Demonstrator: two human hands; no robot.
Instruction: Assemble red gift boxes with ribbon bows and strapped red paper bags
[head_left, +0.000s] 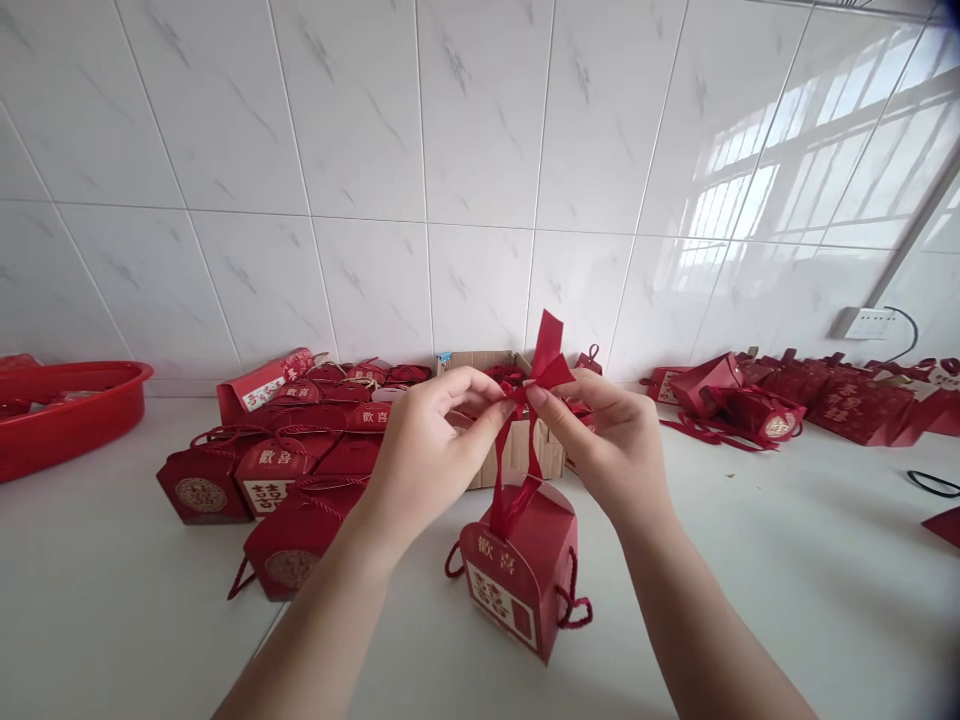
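Note:
A small red gift box (504,575) with gold lettering and a cord at each side stands on the white countertop in front of me. From its top a red ribbon (550,345) runs up to my fingers. Thumb and fingers of my left hand (442,440) pinch the ribbon where it gathers above the box. Close beside it, my right hand (607,435) is closed on the same ribbon, and a broad end sticks up above the fingertips. Whether the gathered part is knotted, I cannot tell.
Several finished-looking red boxes (300,455) crowd the counter at the left. Behind my hands is a cardboard carton (551,450). A red basin (71,425) sits far left. More red boxes (855,405) line the right, near a wall socket (862,323) and a black loop (932,484).

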